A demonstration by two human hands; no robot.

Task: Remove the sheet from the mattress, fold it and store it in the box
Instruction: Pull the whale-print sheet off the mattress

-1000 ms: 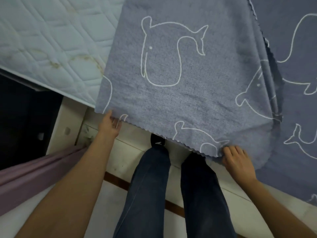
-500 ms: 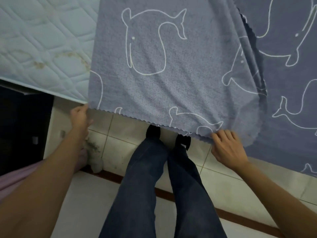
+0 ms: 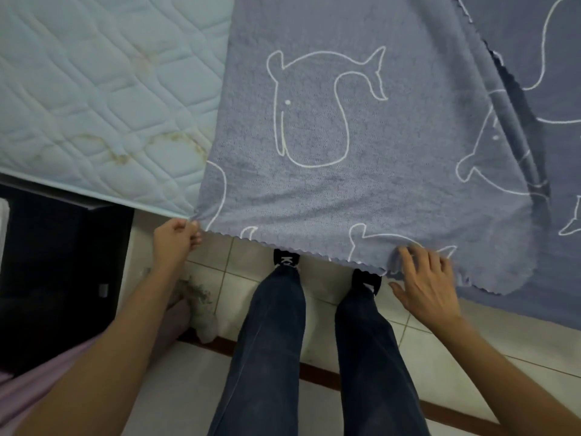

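Grey-blue terry sheet [image 3: 361, 190], printed with white outlined whales, lies folded over on itself across the bed, its scalloped edge hanging off the near side above the floor. More of the same cloth spreads out to the right beneath the folded layer. The left hand [image 3: 176, 239] pinches the sheet's left corner between curled fingers, just at the edge of the white quilted mattress [image 3: 94, 89], which is bare and stained on that side. The right hand [image 3: 426, 280] is spread open, its fingers resting on the scalloped edge and the thumb held apart. Below stand legs in dark blue jeans [image 3: 270, 341] on a pale tiled floor [image 3: 440, 350]. A lilac cloth [image 3: 19, 391] lies at the lower left.
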